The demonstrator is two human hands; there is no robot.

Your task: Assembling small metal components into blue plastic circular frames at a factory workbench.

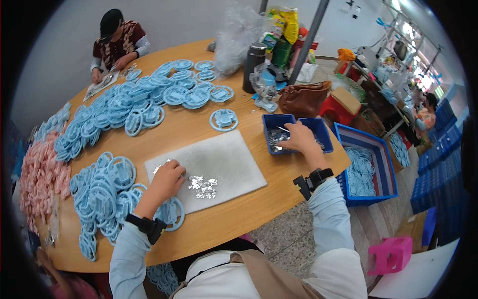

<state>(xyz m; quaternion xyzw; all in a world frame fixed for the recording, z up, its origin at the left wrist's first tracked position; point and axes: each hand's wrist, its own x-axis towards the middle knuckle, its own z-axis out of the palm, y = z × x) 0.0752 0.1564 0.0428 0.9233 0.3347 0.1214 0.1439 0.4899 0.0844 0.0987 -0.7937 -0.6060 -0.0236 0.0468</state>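
Small metal pieces [202,186] are pinched on the grey felt pad [226,162] by the left hand [167,180], more are grasped from the blue bin [318,130] by the right hand [298,139], and many blue ring parts [107,192] remain piled.

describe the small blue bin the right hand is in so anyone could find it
On the round wooden table, look right of the white felt mat. The small blue bin sits at the table's edge under the right hand; unlike the big blue crate beside it, it holds shiny metal bits.
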